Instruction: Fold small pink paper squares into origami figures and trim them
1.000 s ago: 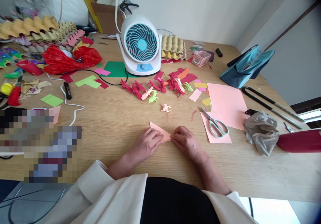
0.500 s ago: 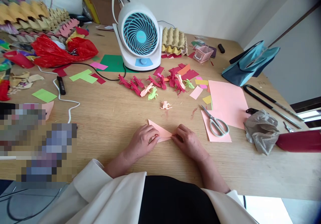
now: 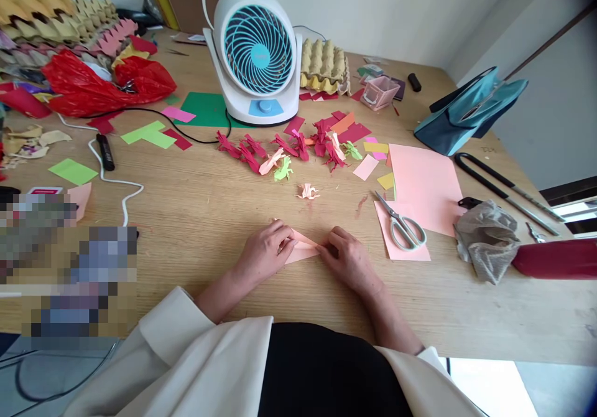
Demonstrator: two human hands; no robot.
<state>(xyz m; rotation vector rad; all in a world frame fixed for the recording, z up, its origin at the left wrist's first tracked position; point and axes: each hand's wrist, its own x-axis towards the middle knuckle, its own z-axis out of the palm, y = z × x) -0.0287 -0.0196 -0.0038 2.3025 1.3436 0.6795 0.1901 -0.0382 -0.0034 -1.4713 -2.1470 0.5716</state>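
A small pink paper [image 3: 303, 250], partly folded, lies on the wooden table between my hands. My left hand [image 3: 267, 247] has its fingers closed on the paper's left part and covers some of it. At the paper's pointed right end, my right hand [image 3: 347, 259] pinches the tip. Just beyond the paper sits a small pale pink folded figure [image 3: 308, 191]. Farther back is a cluster of red folded figures [image 3: 321, 140], with a green one [image 3: 283, 169] in front.
White-handled scissors [image 3: 407, 233] lie on pink paper at the right, near a crumpled grey cloth [image 3: 487, 239] and a dark red object [image 3: 555, 259]. A fan [image 3: 261, 56] stands behind the figures. A white cable [image 3: 125, 183] runs along the left.
My left hand has shifted slightly up and over the paper, whose upper edge now looks folded over. The whole view has moved a little.
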